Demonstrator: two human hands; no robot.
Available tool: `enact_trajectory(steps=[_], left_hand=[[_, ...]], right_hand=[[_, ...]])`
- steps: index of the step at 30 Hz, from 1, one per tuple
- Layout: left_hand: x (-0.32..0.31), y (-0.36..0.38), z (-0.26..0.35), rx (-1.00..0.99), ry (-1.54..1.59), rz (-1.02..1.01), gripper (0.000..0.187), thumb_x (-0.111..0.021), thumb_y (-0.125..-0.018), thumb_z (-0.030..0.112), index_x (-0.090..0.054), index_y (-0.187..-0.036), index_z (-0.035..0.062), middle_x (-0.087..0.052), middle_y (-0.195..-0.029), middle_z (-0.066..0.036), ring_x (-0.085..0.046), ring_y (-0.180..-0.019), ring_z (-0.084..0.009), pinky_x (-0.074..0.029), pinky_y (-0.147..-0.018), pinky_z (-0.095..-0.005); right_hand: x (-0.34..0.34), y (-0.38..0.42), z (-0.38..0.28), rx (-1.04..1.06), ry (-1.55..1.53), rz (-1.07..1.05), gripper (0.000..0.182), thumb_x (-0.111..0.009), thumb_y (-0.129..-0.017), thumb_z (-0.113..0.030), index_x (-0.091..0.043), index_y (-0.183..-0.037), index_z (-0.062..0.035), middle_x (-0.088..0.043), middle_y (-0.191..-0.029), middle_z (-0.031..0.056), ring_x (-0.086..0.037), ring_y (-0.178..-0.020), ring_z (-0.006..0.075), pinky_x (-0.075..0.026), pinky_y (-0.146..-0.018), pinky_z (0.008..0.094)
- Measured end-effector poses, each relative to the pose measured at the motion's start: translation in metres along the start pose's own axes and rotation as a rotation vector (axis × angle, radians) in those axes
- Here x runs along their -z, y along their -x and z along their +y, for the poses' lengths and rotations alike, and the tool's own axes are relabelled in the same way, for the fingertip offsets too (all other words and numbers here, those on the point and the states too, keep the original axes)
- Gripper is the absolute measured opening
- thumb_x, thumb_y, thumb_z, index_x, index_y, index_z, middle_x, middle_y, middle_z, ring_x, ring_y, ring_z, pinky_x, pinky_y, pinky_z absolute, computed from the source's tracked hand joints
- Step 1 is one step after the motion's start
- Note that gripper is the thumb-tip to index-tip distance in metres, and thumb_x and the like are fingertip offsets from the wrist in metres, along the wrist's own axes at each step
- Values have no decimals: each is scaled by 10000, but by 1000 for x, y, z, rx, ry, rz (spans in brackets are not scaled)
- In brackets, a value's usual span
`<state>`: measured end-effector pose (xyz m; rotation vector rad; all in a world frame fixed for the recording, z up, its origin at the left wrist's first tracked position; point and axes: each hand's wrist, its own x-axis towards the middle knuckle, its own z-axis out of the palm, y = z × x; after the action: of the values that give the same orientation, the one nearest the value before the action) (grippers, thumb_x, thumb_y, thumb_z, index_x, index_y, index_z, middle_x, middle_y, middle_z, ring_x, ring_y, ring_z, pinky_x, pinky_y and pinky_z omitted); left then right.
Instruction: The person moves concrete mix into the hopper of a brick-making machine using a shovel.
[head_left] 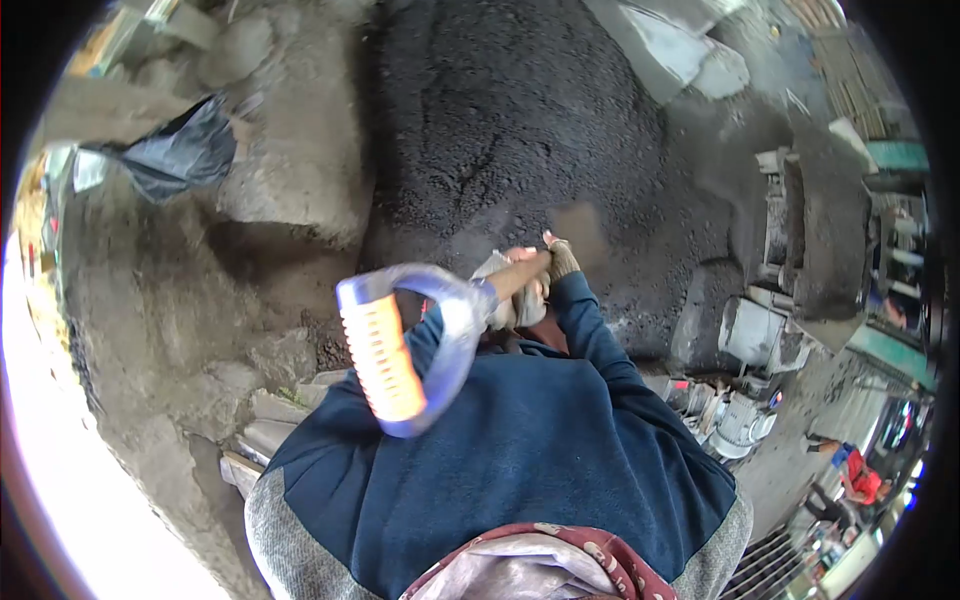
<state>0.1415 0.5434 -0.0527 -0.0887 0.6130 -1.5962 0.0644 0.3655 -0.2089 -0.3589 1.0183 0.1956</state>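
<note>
Head view: your right hand (560,258), in a worn glove at frame centre, closes its fingers around the wooden shaft (518,275) of the shovel. Its blue-and-orange D-shaped plastic handle (400,345) sits centre-left. Your left hand is hidden; its grip cannot be determined. The dark gravel heap (520,120) fills the upper centre.

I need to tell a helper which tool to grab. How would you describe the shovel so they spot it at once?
Start at the big dark gravel heap filling the upper middle. Just below its near edge, both hands, right hand and left hand, meet on a wooden shaft. That shaft ends in the shovel handle, a blue-grey D-shaped loop with a bright orange grip, the only vivid colour among grey rubble.
</note>
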Motion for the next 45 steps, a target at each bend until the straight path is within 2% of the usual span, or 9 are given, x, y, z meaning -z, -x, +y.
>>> enact_trajectory(steps=[3,6,12,21,23,28,35,36,45], left_hand=[[21,108,9,111,177,-270,468,-466,-983,443,-560,-1063,-9,-584,-944,-149,-587,-888,-225,-517,-767,-311],[5,237,-6,-686,-172,14,676,-402,-977,569,-533,-1218,-49,-603,-1065,-194,-599,-1024,-340,-489,-931,-490],[23,281,-7,-1218,-555,522,554,-523,-913,570,-579,-982,24,-604,-768,-83,-617,-721,-206,-513,-694,-355],[258,270,-103,-1363,345,1015,614,-461,-880,701,-243,-528,248,-215,-440,73,-239,-373,-100,-233,-359,-312],[212,253,-162,-1588,591,1052,565,-497,-864,677,-587,-748,131,-598,-644,7,-565,-542,-182,-490,-516,-323],[153,263,-139,-1694,760,1092,515,-472,-911,612,-590,-773,130,-582,-693,5,-549,-634,-154,-480,-567,-301],[226,201,123,-1729,113,514,500,-487,-946,575,-507,-727,127,-418,-545,7,-399,-430,-143,-378,-415,-299],[137,158,182,-1725,367,1315,547,-460,-940,625,-397,-648,166,-377,-505,10,-383,-410,-130,-313,-385,-297],[162,129,111,-1517,262,1277,661,-424,-871,746,-432,-592,147,-436,-490,-26,-412,-396,-180,-348,-385,-319]], right_hand=[[-29,-10,3,331,-105,265,81,-538,-820,-70,-497,-827,-140,-540,-751,52,-537,-617,271,-501,-595,455],[-39,-9,-27,530,-217,207,131,-502,-824,-15,-462,-823,-139,-511,-750,28,-508,-607,229,-496,-598,457],[-134,-24,-72,722,-9,214,49,-559,-844,-105,-542,-883,-130,-538,-755,28,-545,-654,240,-508,-649,446],[-193,-159,135,201,457,301,59,-520,-917,-178,-549,-883,-139,-536,-691,40,-545,-572,220,-472,-485,423],[-161,-170,222,-12,567,167,185,-501,-914,-290,-569,-847,-131,-549,-675,81,-550,-545,269,-474,-481,471],[-98,-177,393,-708,411,-67,204,-560,-882,-281,-571,-754,-123,-576,-669,107,-570,-533,357,-458,-485,567],[-334,-399,59,-48,736,-131,211,-536,-907,-211,-549,-766,-56,-558,-602,107,-588,-513,285,-509,-511,455],[-361,-423,5,-64,546,27,184,-560,-902,-207,-493,-779,-89,-527,-614,73,-532,-480,262,-495,-497,453],[-242,-330,-46,-18,245,103,137,-568,-907,-203,-491,-802,-162,-490,-663,15,-523,-568,238,-480,-566,473]])
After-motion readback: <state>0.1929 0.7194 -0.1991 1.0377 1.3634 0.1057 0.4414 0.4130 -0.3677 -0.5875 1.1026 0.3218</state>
